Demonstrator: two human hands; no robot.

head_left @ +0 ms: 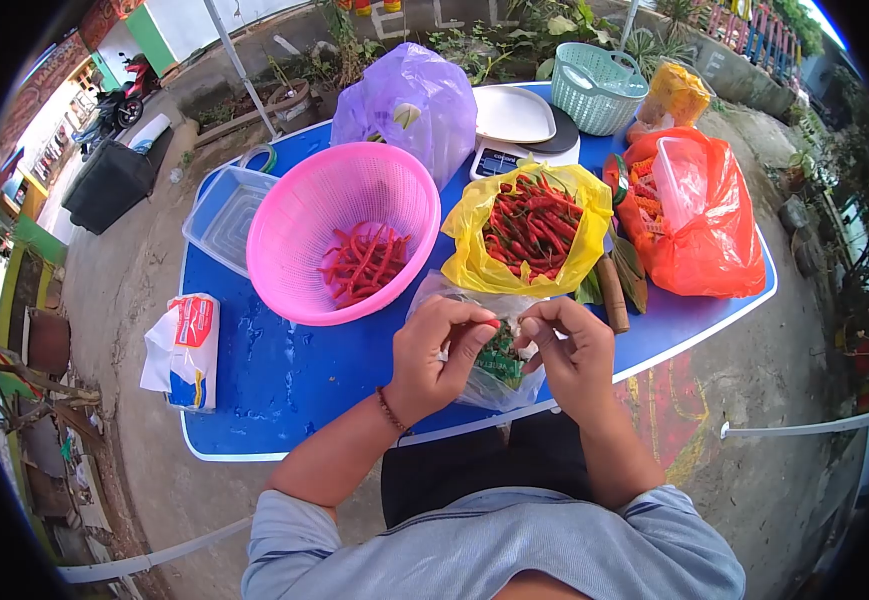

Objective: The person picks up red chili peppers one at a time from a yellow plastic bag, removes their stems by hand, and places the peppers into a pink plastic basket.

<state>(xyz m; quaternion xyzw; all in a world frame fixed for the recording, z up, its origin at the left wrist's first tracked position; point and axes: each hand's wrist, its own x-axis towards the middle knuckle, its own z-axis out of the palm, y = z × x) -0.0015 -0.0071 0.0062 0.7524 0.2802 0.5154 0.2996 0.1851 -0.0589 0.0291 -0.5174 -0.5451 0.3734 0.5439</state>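
My left hand (441,352), with a bracelet on its wrist, is closed in a pinch on a red chili (492,323), of which only a small part shows. Close by, my right hand (574,358) has thumb and forefinger pressed together; what is between them is too small to make out. Beneath both hands lies a clear plastic bag (502,392) with green print, partly covered by them. Just beyond stands a yellow plastic bag (461,262) full of red chilies (532,228). To the left, a tilted pink colander (289,215) holds more chilies (364,262).
Around the blue table (264,400) are a tissue pack (194,352), a clear container (224,220), a purple bag (419,95), a white scale (499,163), a green basket (594,95) and an orange bag (709,240). A brown wooden handle (612,295) lies beside leaves.
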